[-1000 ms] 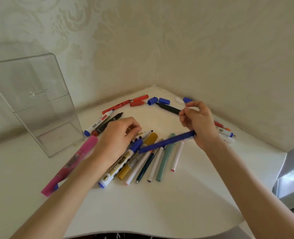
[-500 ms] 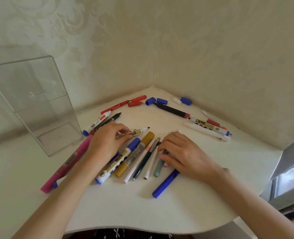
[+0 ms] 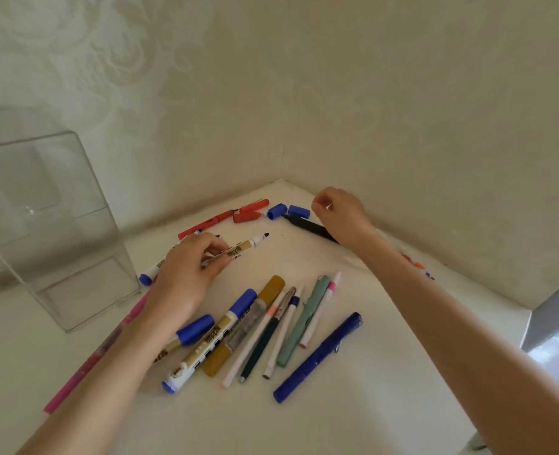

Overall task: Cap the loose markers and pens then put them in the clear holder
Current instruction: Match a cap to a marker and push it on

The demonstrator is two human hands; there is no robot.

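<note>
My left hand (image 3: 186, 274) grips an uncapped gold-and-white marker (image 3: 245, 246) just above the table, its dark tip pointing to the back right. My right hand (image 3: 340, 215) is at the back corner, fingers curled round a small white cap (image 3: 329, 206) that is mostly hidden. Two loose blue caps (image 3: 288, 211) lie just left of it, beside a black pen (image 3: 307, 226). The clear holder (image 3: 58, 224) stands empty at the left. A capped blue pen (image 3: 317, 356) lies at the front right of a row of several pens and markers (image 3: 255, 330).
A red pen (image 3: 212, 221) and a red cap (image 3: 247, 217) lie near the back wall. A pink highlighter (image 3: 84, 366) runs under my left forearm. Walls close the corner behind. A grey object (image 3: 553, 323) stands off the table's right edge.
My right hand left the blue pen on the table and moved to the back corner. My left hand lifted the gold-and-white marker off the table.
</note>
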